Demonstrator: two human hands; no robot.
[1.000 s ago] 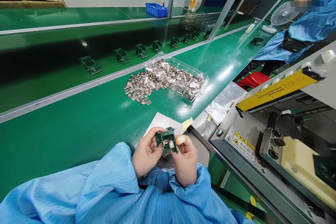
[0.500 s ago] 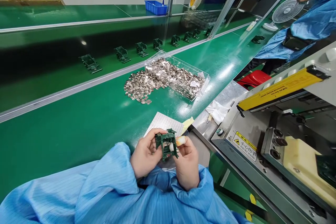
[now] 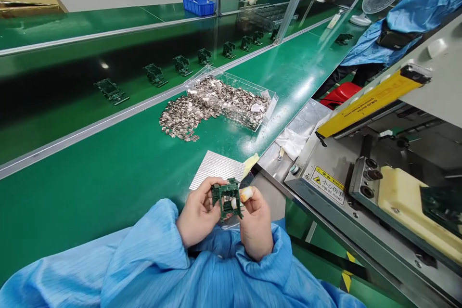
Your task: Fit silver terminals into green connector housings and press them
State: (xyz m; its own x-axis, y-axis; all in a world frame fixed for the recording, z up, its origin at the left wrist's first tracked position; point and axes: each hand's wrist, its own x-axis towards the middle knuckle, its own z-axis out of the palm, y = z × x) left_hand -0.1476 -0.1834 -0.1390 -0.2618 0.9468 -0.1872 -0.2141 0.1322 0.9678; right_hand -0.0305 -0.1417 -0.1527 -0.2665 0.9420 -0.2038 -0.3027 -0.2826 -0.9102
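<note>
Close in front of my body, a dark green plastic frame [image 3: 224,194] with an open middle is held between both hands. My left hand [image 3: 198,216] is closed round its left side, thumb on the near face. My right hand [image 3: 257,224] pinches the right side, its fingertips wearing white and yellowish covers [image 3: 246,194]. Whether a small part sits between those right fingertips, I cannot tell. Just beyond the hands lies a white gridded sheet [image 3: 218,169] on the green bench. Farther off, a heap of small metal pieces [image 3: 180,118] spills beside a clear plastic tray [image 3: 269,109] full of them.
Several similar green frames [image 3: 181,65] stand in a row along the dark green conveyor belt [image 3: 54,120]. To my right is a machine with a yellow bar [image 3: 371,101] and a warning label [image 3: 327,185]. A white cloth [image 3: 292,142] lies beside it. A co-worker in blue [image 3: 422,5] stands beyond.
The view has turned slightly to the right, so the bench and machine appear shifted left. Both hands keep their hold on the green frame, which has barely moved.
</note>
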